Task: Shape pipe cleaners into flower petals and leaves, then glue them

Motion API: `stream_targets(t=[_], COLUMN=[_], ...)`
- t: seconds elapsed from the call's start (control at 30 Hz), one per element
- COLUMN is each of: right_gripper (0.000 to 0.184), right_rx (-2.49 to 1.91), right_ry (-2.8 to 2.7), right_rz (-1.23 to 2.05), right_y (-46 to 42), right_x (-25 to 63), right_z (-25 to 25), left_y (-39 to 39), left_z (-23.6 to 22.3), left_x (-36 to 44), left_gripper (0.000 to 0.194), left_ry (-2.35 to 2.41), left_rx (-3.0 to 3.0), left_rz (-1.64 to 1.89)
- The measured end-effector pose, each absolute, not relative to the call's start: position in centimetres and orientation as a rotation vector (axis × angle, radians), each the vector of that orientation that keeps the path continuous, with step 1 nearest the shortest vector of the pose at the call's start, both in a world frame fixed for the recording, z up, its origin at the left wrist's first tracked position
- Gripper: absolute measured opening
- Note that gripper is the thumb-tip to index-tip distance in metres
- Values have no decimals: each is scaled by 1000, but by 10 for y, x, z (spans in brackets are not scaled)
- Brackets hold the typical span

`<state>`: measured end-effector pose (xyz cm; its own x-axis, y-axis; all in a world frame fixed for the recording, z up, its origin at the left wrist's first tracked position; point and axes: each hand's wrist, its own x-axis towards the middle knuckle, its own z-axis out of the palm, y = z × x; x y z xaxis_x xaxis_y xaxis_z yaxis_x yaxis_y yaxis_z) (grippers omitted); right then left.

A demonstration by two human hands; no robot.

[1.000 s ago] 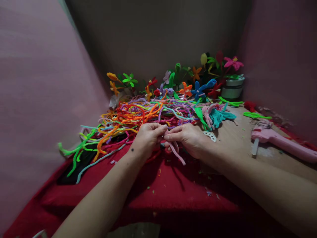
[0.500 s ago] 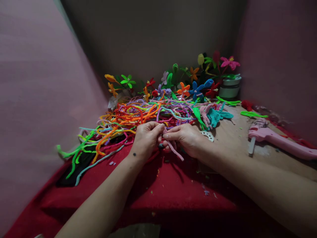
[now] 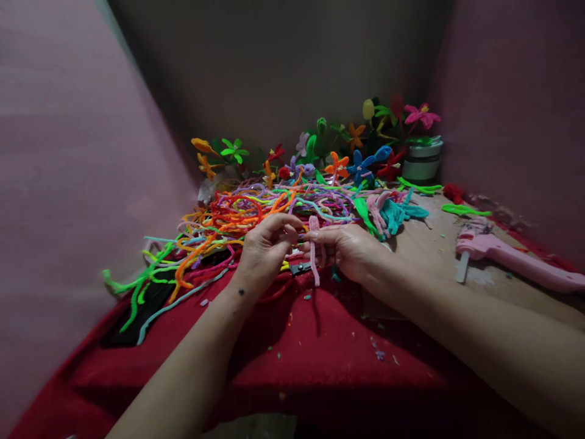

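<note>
Pink fuzzy stem [image 3: 314, 259] pokes above and below fingers [image 3: 325, 235] of the right hand [image 3: 354, 250].

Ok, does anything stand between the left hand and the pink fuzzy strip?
Only fingertips of the right hand, which pinch the pink fuzzy strip and poke out toward the left hand. The black tool shows lower down, out of that gap.

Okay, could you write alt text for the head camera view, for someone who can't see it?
A right hand holds a folded pink stem, the left hand close beside it, over a red cloth. Beyond lie tangled colorful stems and fuzzy flowers; a pink glue gun lies at right.
</note>
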<state>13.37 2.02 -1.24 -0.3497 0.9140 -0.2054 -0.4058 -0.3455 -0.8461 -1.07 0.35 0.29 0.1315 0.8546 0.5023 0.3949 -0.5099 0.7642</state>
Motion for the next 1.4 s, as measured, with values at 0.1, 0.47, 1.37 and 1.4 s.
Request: stream_targets(t=[0.1, 0.47, 1.37, 1.4], right_gripper=[11, 9, 10, 11], right_rx=[-894, -836, -831, -824], right_ry=[-760, -604, -1093, -1109], right_rz=[1800, 1928, 1589, 1579], right_y=[23, 29, 23, 22], right_x=[135, 133, 133, 133], right_z=[-11, -13, -14, -15], left_y=[1, -5, -9, -9], left_z=[2, -11, 5, 5], left_x=[-14, -8, -8, -7], left_gripper=[12, 16, 14, 14], left_ry=[1086, 718, 1485, 1494], left_rx=[2418, 2855, 2762, 2791], left_rz=[1212, 1112, 1083, 1069])
